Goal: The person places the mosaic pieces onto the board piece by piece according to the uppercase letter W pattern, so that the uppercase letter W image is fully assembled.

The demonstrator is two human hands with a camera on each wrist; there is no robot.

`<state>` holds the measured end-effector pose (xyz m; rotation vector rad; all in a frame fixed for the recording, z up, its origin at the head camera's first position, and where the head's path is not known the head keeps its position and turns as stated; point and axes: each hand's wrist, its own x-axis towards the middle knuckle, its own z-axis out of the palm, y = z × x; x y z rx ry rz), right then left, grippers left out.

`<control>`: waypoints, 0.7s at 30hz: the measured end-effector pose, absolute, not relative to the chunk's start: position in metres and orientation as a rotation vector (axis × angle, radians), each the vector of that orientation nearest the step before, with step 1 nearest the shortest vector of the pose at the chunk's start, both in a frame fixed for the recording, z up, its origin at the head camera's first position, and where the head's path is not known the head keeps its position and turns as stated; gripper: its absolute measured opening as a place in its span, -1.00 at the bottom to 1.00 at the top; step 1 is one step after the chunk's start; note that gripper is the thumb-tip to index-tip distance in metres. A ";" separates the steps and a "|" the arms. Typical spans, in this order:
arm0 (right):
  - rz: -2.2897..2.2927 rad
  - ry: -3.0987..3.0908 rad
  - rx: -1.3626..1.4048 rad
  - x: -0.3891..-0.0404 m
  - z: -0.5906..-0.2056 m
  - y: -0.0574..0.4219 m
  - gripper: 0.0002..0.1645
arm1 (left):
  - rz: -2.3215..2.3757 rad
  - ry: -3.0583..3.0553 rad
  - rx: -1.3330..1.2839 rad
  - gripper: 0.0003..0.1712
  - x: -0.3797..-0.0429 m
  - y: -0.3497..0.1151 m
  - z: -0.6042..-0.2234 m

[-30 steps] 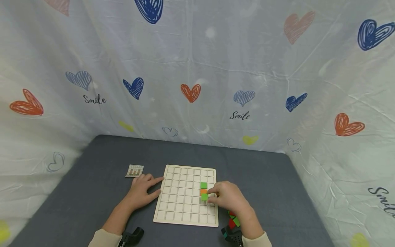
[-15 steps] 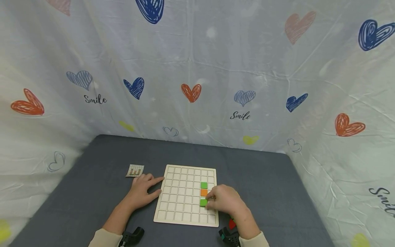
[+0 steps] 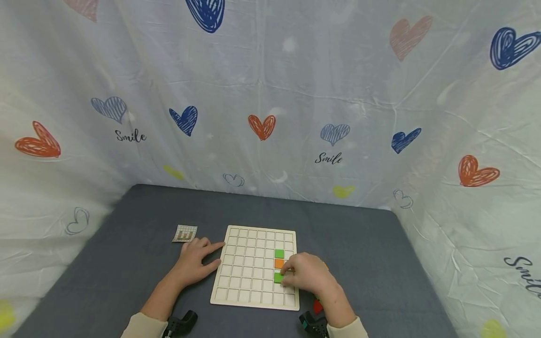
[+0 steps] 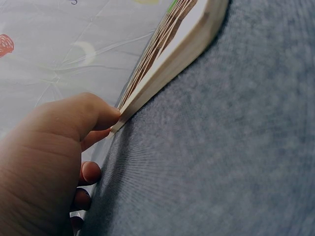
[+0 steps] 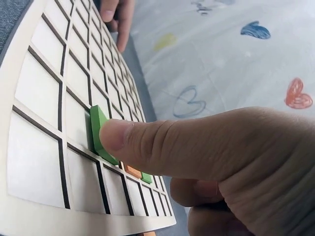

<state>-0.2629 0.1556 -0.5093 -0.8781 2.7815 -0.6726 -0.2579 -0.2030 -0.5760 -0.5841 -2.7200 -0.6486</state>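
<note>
A pale wooden grid board (image 3: 238, 284) lies on the grey table. My right hand (image 3: 308, 276) pinches a green square tile (image 3: 277, 278) over its right part. In the right wrist view this green tile (image 5: 98, 132) is tilted in a cell, with the thumb pressed on it. Farther up the same column lie an orange tile (image 3: 279, 264) and another green tile (image 3: 279, 253); one cell separates the orange tile from the pinched one. At the board's left edge my left hand (image 3: 195, 264) touches the rim with thumb and forefinger, its other fingers loosely bent.
A small card with a printed grid pattern (image 3: 184, 233) lies beyond the left hand. Loose tiles, one of them red (image 3: 318, 307), lie partly hidden under the right forearm. Black wrist devices (image 3: 182, 323) sit on both wrists. A heart-printed curtain (image 3: 262, 94) surrounds the table.
The pinched green tile has moved toward me, from right against the orange tile to one cell away. My right hand moved with it, then stayed nearly still. The left hand has not moved.
</note>
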 end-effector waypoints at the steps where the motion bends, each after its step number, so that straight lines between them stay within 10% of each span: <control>1: -0.675 2.786 -0.886 -0.263 -0.510 0.155 -0.85 | -0.647 -2.718 -0.586 -0.46 -0.258 -0.203 -0.576; 21: -0.632 2.868 -0.849 -0.265 -0.519 0.150 -0.90 | -0.634 -2.725 -0.569 -0.46 -0.259 -0.202 -0.578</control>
